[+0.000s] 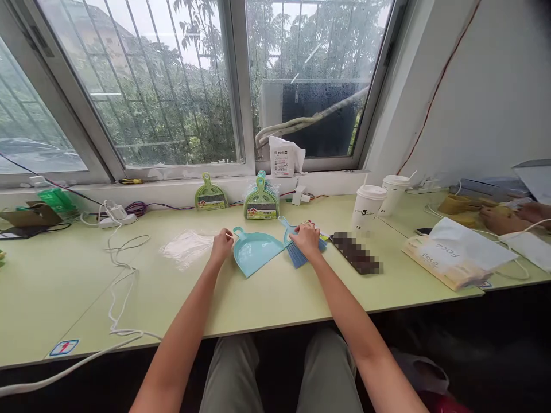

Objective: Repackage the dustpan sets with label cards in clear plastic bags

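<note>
Table (275,304), "Face" pack (430,255), brush (298,256) in right hand (307,238), dustpan (256,252) by left hand (221,245), grip unclear

Green table (275,307) — teal dustpan (258,252), blue brush (297,256), white patch (187,249) (powdery), cups (367,209), tissue pack (447,252)

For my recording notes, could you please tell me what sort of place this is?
Probably an office or workroom: a long pale-green worktable stands beside a wide window, with a power strip on it.
</note>
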`<action>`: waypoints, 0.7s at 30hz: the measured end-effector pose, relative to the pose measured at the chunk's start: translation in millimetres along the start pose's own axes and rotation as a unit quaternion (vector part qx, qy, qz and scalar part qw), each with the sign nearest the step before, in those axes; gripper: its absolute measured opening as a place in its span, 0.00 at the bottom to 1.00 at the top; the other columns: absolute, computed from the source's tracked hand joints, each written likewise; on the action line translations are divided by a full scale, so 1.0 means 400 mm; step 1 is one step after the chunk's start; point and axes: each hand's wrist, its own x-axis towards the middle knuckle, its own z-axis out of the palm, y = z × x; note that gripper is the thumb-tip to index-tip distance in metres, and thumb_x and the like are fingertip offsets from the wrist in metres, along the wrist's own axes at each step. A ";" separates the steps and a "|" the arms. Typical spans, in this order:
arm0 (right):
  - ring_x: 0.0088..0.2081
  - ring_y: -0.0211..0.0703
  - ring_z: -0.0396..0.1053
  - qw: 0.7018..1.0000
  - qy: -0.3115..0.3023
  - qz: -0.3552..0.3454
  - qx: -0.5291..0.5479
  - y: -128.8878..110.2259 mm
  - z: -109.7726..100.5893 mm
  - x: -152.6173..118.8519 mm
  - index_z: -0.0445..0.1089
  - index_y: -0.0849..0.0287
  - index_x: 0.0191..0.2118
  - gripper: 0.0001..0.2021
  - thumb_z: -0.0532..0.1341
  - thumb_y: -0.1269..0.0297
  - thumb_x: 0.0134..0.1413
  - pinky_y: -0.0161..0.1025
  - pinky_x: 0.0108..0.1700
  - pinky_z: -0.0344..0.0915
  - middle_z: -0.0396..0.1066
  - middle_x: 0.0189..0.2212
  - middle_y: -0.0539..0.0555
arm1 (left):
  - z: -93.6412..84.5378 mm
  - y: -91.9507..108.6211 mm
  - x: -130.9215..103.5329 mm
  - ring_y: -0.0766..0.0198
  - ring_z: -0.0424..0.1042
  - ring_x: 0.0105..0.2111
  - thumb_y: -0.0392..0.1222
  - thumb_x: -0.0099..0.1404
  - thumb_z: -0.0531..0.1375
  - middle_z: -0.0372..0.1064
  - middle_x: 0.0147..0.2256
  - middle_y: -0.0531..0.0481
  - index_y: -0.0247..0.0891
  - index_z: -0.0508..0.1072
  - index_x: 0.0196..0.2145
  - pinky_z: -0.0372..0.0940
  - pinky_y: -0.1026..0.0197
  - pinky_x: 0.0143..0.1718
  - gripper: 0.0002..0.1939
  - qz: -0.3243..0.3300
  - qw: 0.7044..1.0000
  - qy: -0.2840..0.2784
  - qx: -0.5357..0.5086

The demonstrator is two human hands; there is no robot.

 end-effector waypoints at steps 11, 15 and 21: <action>0.50 0.48 0.63 0.977 -0.094 -0.161 0.099 -0.149 0.073 -0.102 0.72 0.58 0.41 0.10 0.59 0.60 0.57 0.42 0.49 0.56 0.73 0.43 0.56 | 0.047 0.091 -0.055 0.60 0.71 0.32 0.45 0.68 0.47 0.73 0.28 0.47 0.38 0.72 0.25 0.61 0.61 0.36 0.20 0.199 0.958 -0.197 0.062; 0.51 0.47 0.64 0.972 -0.126 -0.149 0.135 -0.099 0.057 -0.062 0.74 0.56 0.42 0.10 0.61 0.60 0.56 0.38 0.49 0.58 0.74 0.44 0.53 | 0.054 0.109 -0.071 0.59 0.70 0.37 0.45 0.65 0.53 0.73 0.34 0.47 0.39 0.72 0.33 0.61 0.58 0.45 0.11 0.325 0.938 -0.118 0.027; 0.49 0.45 0.65 0.969 -0.134 -0.174 0.113 -0.076 0.044 -0.049 0.76 0.55 0.41 0.12 0.62 0.59 0.53 0.37 0.50 0.59 0.75 0.42 0.53 | 0.082 0.072 -0.057 0.51 0.61 0.56 0.39 0.60 0.61 0.62 0.55 0.44 0.45 0.66 0.54 0.59 0.49 0.54 0.24 0.348 0.933 -0.026 0.087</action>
